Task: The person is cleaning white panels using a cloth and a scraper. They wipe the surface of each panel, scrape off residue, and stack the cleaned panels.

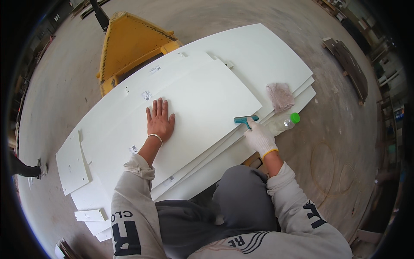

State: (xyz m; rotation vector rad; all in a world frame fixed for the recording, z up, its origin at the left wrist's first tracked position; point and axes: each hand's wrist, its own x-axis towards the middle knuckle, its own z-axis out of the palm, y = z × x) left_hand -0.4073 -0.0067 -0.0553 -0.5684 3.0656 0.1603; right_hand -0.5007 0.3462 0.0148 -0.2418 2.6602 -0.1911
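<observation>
Before me lies a stack of flat white panels. My left hand, bare with a bangle at the wrist, rests flat on the top panel with fingers stretched out. My right hand, in a white knit glove with a yellow cuff, grips a teal scraper. The scraper's wide head is at the right edge of the top panel. Just right of it stands or leans a clear plastic bottle with a green cap. A crumpled greyish-pink cloth lies on a lower panel beyond the bottle.
A yellow pallet jack stands at the far side of the stack. Smaller white pieces lie at the left end. Dark boards lie on the floor at right, near a loose thin loop. Another person's leg shows at far left.
</observation>
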